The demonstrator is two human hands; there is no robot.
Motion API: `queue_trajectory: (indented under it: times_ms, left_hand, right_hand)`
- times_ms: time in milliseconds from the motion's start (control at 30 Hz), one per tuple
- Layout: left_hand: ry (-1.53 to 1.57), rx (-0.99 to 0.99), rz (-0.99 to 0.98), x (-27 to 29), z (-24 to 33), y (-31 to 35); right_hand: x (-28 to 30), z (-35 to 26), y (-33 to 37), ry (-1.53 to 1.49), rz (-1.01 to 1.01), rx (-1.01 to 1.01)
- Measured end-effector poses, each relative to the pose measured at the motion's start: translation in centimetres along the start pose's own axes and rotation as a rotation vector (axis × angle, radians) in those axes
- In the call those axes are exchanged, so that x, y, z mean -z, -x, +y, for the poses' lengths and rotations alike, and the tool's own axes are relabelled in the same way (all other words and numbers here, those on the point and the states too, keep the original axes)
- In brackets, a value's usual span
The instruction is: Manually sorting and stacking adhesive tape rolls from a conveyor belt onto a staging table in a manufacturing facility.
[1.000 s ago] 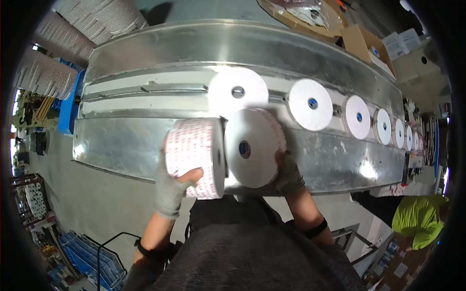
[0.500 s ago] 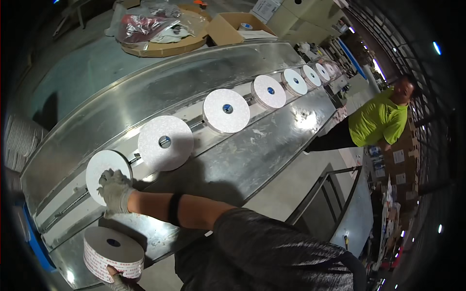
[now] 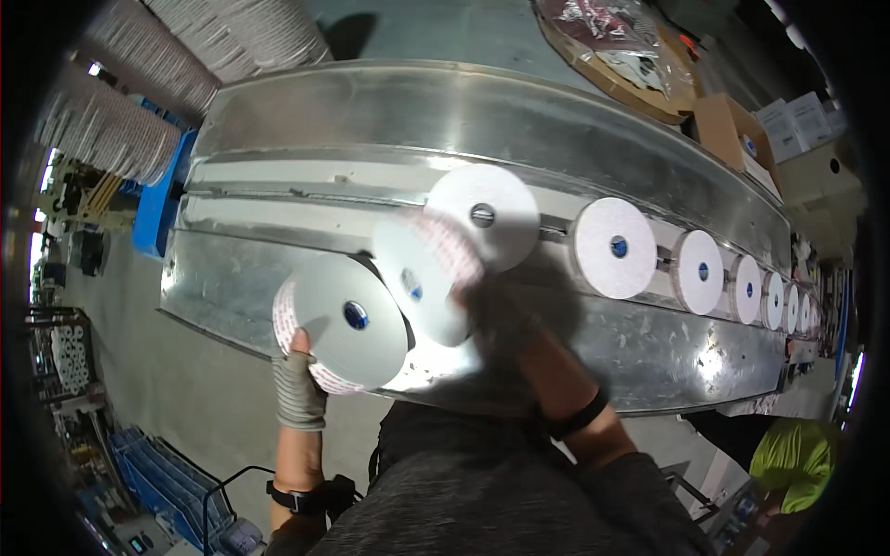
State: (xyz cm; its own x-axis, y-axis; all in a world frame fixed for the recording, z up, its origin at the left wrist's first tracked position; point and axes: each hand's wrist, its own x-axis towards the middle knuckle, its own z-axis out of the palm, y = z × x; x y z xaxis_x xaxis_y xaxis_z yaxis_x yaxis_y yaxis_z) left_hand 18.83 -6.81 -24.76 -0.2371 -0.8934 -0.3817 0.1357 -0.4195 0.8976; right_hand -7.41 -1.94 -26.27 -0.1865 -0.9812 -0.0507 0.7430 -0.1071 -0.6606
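My left hand (image 3: 301, 385), in a grey glove with bare fingertips, grips the edge of a thick white roll (image 3: 357, 320) with red print round its side and a blue-lined core. The roll is tilted over the near edge of the metal bench. My right hand (image 3: 501, 320) is smeared by motion. It grips the right edge of a second white roll (image 3: 417, 278), tilted and blurred, beside the first. Just behind lies a flat white roll (image 3: 501, 236) on the bench's light central track, and another roll (image 3: 612, 259) lies to its right.
Several more rolls (image 3: 700, 269) line the track (image 3: 278, 176) toward the right. Tall stacks of rolls (image 3: 111, 120) stand at the far left, by a blue frame (image 3: 162, 208). A cardboard box (image 3: 723, 130) stands far right. Lower right, a person in a yellow-green shirt (image 3: 793, 454) stands nearby.
My view has swung left. My right hand has come off the flat roll on the track and now holds a tilted roll near my left hand, which keeps its roll.
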Motion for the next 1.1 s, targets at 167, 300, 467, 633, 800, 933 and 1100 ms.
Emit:
queue_trajectory:
  times_ms: [167,300,467,633,800,933,1100]
  left_hand:
    - [-0.223,-0.212,0.033,-1.2,-0.9,1.3]
    - [-0.062,0.006,0.281,-0.1,-2.3,2.3]
    - [-0.272,-0.241,0.142,0.2,-1.8,1.9]
    - [-0.412,-0.208,0.188,-1.1,-1.4,1.4]
    - [-0.127,-0.259,0.372,3.9,0.8,1.9]
    - [0.149,-0.156,0.482,8.6,4.0,4.0]
    - [0.106,-0.103,0.310,6.7,-0.3,0.6]
  right_hand:
    - [-0.6,1.1,-8.3,1.544,-0.054,0.267]
    - [-1.5,3.0,-11.0,2.093,-0.325,-0.354]
    - [-3.1,3.0,-3.8,1.421,-0.343,0.244]
    - [-6.6,4.1,-1.0,1.368,-0.441,-0.110]
    - [-7.0,4.8,-5.8,0.853,-0.556,-0.124]
    - [-8.2,7.8,-13.0,1.486,-0.404,0.089]
    - [-7.8,8.8,-19.6,2.047,-0.469,-0.357]
